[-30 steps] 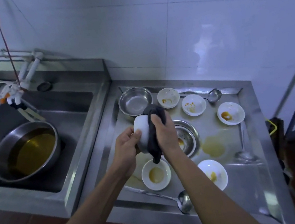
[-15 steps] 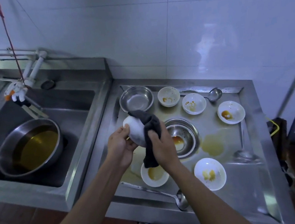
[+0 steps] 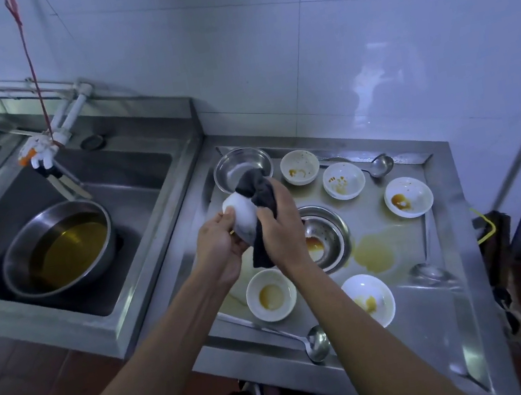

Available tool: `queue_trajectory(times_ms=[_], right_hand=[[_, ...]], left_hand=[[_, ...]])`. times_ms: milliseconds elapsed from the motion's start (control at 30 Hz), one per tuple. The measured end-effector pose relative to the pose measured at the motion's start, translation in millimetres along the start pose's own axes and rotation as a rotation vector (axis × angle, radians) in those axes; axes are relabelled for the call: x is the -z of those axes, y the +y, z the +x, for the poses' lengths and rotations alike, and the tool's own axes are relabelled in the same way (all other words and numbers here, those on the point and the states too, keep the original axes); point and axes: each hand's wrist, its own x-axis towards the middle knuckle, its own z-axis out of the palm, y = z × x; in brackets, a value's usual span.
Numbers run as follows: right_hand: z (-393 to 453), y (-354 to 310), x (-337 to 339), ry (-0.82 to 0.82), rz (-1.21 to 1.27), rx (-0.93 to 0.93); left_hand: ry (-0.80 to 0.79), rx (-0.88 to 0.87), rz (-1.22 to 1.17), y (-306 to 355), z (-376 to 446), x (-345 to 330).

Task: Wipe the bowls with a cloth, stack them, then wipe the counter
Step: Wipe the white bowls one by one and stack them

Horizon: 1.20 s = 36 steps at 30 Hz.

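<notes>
A steel tabletop (image 3: 427, 317) with a raised rim stands against a white tiled wall (image 3: 294, 36), beside a sunken sink (image 3: 135, 197). Nearest the viewer, a ladle (image 3: 317, 346) lies along the front edge. Just behind it sit two white bowls: one with a yellow puddle inside (image 3: 271, 295) and one smeared yellow (image 3: 369, 299). A yellowish spill (image 3: 373, 252) stains the steel near them.

Above these, held off the tabletop, is the white bowl being wiped (image 3: 241, 216), tipped on its side. The left hand (image 3: 220, 243) cups it from below, fingers (image 3: 226, 217) curled round its outer wall. The right hand (image 3: 279, 225) grips a dark cloth (image 3: 257, 194), fingers (image 3: 264, 218) curled and pressing it against the bowl; one end bunches over the bowl's top, the other hangs below the hand.

Behind the hands sits a steel bowl with brown residue (image 3: 322, 237). Farther back are an empty steel bowl (image 3: 242, 167), three more soiled white bowls (image 3: 299, 166) (image 3: 343, 180) (image 3: 408, 196) and a second ladle (image 3: 381, 165). In the sink, a large steel basin (image 3: 57, 248) holds yellow liquid.
</notes>
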Motion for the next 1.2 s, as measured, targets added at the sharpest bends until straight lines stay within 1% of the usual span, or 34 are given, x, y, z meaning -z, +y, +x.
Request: queue_trajectory(times_ms=[100, 167, 267, 333, 400, 467, 533, 567, 633, 700, 800, 867, 1000, 1200], right_hand=[[-13, 7, -5, 0.053, -0.121, 0.191], [-25, 11, -5, 0.014, -0.203, 0.308], [-43, 19, -5, -0.067, -0.272, 0.396], [-52, 26, -4, -0.078, -0.284, 0.396], [-54, 31, 1, -0.061, -0.179, 0.285], [-51, 29, 12, -0.030, -0.026, 0.073], [-40, 23, 28, -0.021, 0.010, -0.112], [-33, 21, 36, -0.044, -0.001, -0.172], [-21, 15, 50, -0.076, 0.009, -0.226], [-11, 10, 57, -0.055, 0.043, -0.232], [-8, 0, 51, -0.051, 0.012, -0.155], [-16, -4, 42, -0.054, -0.030, -0.082], [-37, 1, 28, -0.115, -0.070, 0.046], [-26, 1, 43, -0.144, -0.254, 0.323]], left_hand=[[0.030, 0.023, -0.065, -1, -2, -7], [0.033, 0.070, -0.144, -2, -3, -9], [0.042, 0.127, -0.245, -2, -1, -5], [0.061, 0.135, -0.267, -2, -2, -2], [0.084, 0.105, -0.261, -2, -4, 2], [0.046, 0.033, -0.250, -1, -4, 7], [-0.005, -0.025, -0.169, 4, -8, 11], [-0.032, -0.042, -0.099, 8, -10, 12], [-0.084, -0.044, 0.055, 12, -14, 14], [-0.141, -0.025, 0.187, 8, -21, 13], [-0.176, -0.038, 0.318, -6, -27, 9], [-0.164, -0.076, 0.340, -9, -28, 5], [-0.153, -0.160, 0.439, 0, -24, 12], [-0.268, -0.297, 0.706, 15, -29, 14]])
